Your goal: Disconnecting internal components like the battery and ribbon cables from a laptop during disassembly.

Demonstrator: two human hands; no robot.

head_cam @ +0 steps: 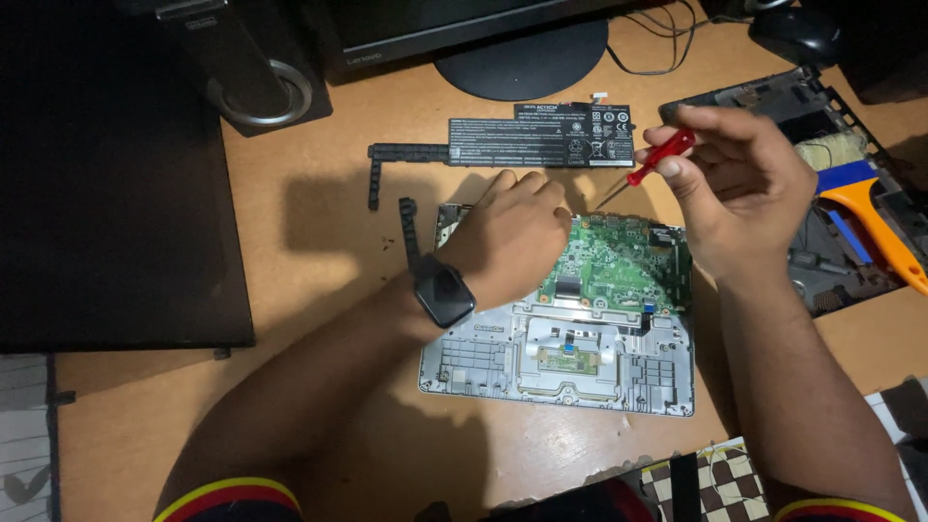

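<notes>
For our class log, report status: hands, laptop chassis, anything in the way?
Left hand resting on open silver laptop chassis. Right hand pinching red-handled screwdriver above green circuit board. Nothing in the way.

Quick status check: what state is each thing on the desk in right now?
laptop chassis: opened, internals exposed
green circuit board: still seated in chassis
battery pack: removed, lying flat behind chassis
red screwdriver: held in right hand, tip angled down toward board
left hand: resting on chassis
black cover: lying apart at right
</notes>
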